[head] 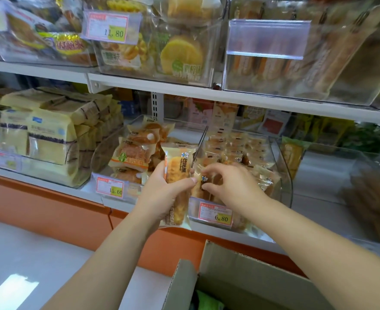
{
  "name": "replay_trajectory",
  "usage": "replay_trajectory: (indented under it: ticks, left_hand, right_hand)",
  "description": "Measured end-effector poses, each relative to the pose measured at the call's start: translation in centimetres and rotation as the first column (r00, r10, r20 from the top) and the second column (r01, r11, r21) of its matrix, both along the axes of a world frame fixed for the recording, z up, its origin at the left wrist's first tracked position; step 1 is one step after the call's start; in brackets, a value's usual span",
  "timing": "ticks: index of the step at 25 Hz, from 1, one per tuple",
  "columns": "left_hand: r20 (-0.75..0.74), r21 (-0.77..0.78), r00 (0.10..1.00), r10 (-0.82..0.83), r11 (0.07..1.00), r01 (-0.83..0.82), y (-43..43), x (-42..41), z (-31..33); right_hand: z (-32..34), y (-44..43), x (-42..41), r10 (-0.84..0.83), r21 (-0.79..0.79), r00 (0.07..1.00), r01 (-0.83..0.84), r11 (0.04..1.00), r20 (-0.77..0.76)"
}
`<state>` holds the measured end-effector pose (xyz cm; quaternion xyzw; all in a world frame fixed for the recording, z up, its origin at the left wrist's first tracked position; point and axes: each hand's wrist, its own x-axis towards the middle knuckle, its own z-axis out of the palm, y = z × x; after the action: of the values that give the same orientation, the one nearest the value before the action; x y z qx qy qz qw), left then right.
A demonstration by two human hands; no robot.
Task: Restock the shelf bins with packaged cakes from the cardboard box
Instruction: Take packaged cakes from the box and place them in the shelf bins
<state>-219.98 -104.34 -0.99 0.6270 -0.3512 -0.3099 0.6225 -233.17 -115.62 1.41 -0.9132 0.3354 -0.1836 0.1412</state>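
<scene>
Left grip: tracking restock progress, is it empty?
No, the left grip holds a cake, while the right grip pinches a packet in the bin.

Upper price tag (115,33) reads 11.80; lower left tag (116,191) 15.60; lower right tag (221,218) 6.80; held cake packet (180,173) says 巴比熊, BREAD.

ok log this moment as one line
step: restocking | left grip: holds packaged cake upright | right grip: pinches small packet in clear bin | cardboard box: open, nearest camera
</scene>
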Motion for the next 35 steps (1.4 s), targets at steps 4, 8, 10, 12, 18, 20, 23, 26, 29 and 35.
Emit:
replay_trajectory:
  ticks: [4, 8, 10, 12, 18, 20, 23, 26, 29, 35]
  left_hand:
    - [0.105, -0.003, 0.992, -0.072, 0.997, 0.073, -0.1, -1.8, 1.2]
    - [0.309, 0.048, 0.923, -0.229, 0.973, 0.226, -1.7, -5.1, 2.4]
    - [0.338, 0.045, 0.897, -0.284, 0.957, 0.287, -2.7, -6.4, 2.9]
    - [0.352, 0.064, 0.889, -0.292, 0.955, 0.289, -3.7, -7.4, 3.5]
    - [0.883, 0.231, 0.418, -0.213, 0.973, 0.007, -7.6, -7.4, 3.2]
    - [0.889, 0.375, 0.294, -0.350, 0.927, -0.030, -8.4, -7.7, 2.4]
    - [0.908, 0.348, 0.264, -0.325, 0.936, -0.047, -8.8, -7.2, 1.8]
    - [0.899, 0.341, 0.312, -0.308, 0.938, -0.056, -8.8, -5.8, 1.9]
    - [0.886, 0.340, 0.342, -0.314, 0.940, -0.018, -8.7, -4.7, 1.8]
    - [0.883, 0.258, 0.390, -0.262, 0.964, 0.065, -8.4, -3.5, 1.2]
  right_hand:
    - [2.5, 0.0, -2.9, -0.070, 0.385, 0.935, -0.074, 0.920, 0.346]
    - [4.4, -0.4, -5.6, -0.074, 0.592, 0.918, -0.188, 0.784, 0.390]
    - [4.9, -0.8, -7.0, -0.104, 0.595, 0.906, -0.178, 0.784, 0.409]
    - [5.3, -1.6, -8.9, -0.166, 0.560, 0.872, -0.142, 0.816, 0.461]
    - [6.2, -5.0, -13.7, -0.287, 0.366, 0.781, 0.081, 0.927, 0.554]
    - [6.1, -5.6, -14.5, -0.296, 0.316, 0.762, 0.127, 0.940, 0.576]
    - [5.3, -6.3, -14.8, -0.328, 0.295, 0.726, 0.178, 0.939, 0.604]
    - [5.2, -6.4, -14.3, -0.370, 0.312, 0.656, 0.210, 0.927, 0.658]
    - [5.2, -5.9, -13.5, -0.345, 0.266, 0.659, 0.222, 0.938, 0.669]
    - [3.3, -4.2, -10.8, -0.240, 0.030, 0.933, 0.241, 0.970, 0.268]
